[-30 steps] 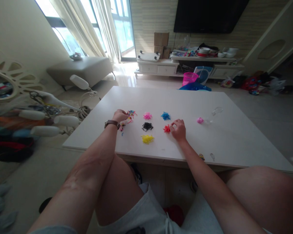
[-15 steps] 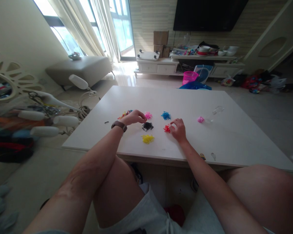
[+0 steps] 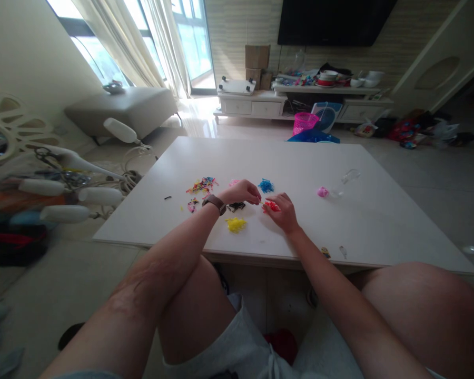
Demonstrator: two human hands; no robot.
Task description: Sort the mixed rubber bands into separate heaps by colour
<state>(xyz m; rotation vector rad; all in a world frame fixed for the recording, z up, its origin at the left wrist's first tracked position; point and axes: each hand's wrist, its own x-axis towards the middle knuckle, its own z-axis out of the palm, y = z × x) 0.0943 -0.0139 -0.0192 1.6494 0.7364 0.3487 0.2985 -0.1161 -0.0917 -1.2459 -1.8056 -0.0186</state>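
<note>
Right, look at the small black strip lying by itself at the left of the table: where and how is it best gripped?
Probably with a pinch across the middle of the black strip, the left hand coming straight down onto its two long sides: it looks short and thin, lies flat, runs roughly left to right, and nothing touches it.

From my remote seat I place everything by the table: a heap of small pieces lies on its left half; my left hand and right hand sit close together near its middle — more piles around them. A container lies on its right half. Behind it stands a cabinet.
</note>
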